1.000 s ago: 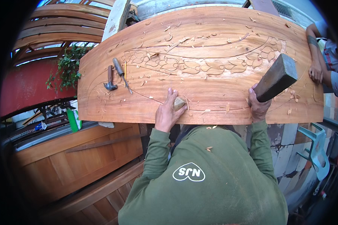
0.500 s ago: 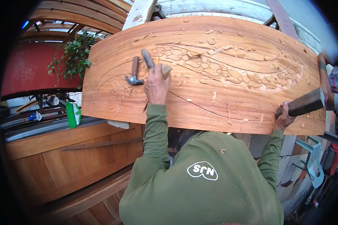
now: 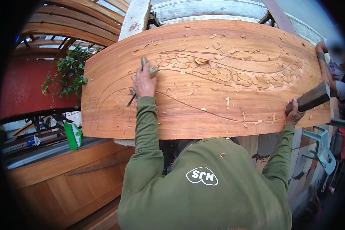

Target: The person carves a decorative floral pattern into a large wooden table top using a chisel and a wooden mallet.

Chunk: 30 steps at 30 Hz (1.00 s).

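Observation:
A broad wooden panel (image 3: 203, 119) carved with leaves and scrolls lies in front of me. My left hand (image 3: 143, 83) is over its left part, closed round a wood-handled chisel (image 3: 153, 70); a thin dark blade tip pokes out below the palm. Another rounded tool handle (image 3: 143, 61) sticks up beyond the fingers; whether it is gripped too I cannot tell. Under the hand, a claw hammer (image 3: 132, 93) shows only a bit of its dark head. At the panel's right end, my right hand (image 3: 295, 114) grips a dark, squared wooden mallet (image 3: 312, 99).
Wood shavings (image 3: 228, 102) are scattered over the panel. Another person's arm (image 3: 323, 57) rests by its right edge. A leafy plant (image 3: 71, 71) and a green brush (image 3: 73, 135) are at left, a pale green plastic stool (image 3: 322, 149) at right.
My left hand has shifted left with the chisel and now covers most of the hammer that lay bare beside it. My right hand still holds the mallet in about the same place.

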Each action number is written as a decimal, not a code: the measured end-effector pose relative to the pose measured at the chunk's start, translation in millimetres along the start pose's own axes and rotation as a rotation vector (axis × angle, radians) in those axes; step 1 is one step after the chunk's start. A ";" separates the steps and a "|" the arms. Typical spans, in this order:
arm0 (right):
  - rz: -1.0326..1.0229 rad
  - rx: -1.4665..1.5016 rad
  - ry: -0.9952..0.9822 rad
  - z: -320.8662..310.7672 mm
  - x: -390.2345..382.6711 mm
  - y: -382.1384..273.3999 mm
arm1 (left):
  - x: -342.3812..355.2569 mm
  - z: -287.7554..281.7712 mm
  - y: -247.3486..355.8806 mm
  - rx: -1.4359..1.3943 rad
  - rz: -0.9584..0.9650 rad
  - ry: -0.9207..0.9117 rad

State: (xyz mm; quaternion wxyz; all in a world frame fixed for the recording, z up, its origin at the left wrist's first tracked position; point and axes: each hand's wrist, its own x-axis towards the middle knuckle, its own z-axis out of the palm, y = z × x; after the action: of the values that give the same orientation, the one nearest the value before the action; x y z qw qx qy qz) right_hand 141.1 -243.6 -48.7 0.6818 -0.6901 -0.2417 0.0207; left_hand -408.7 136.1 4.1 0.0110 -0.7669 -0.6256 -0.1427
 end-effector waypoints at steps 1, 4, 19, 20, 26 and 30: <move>-0.004 -0.014 -0.010 -0.9 -0.2 0.2 | 0.4 1.1 -4.7 0.005 0.014 -0.002; -0.012 0.006 -0.003 0.9 2.7 1.6 | 4.3 9.5 -19.8 0.047 0.045 -0.051; 0.013 0.007 0.063 19.1 -4.3 -16.0 | 41.1 -13.1 -172.9 0.041 -0.160 -0.159; 0.004 0.027 0.059 19.8 -3.1 -17.5 | 39.4 -12.4 -167.4 0.047 -0.162 -0.147; 0.004 0.004 0.065 9.5 -4.5 -20.5 | 10.3 -30.8 -95.6 0.135 -0.007 0.183; 0.031 0.016 0.112 8.2 -2.5 -21.3 | -38.7 -16.0 -9.3 -0.159 0.279 0.060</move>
State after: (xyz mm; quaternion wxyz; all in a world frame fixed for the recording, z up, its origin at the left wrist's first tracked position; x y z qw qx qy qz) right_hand 129.5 -237.8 -29.8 0.6994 -0.6884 -0.1923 -0.0057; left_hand -427.8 98.0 8.9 -0.0115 -0.8401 -0.4993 -0.2119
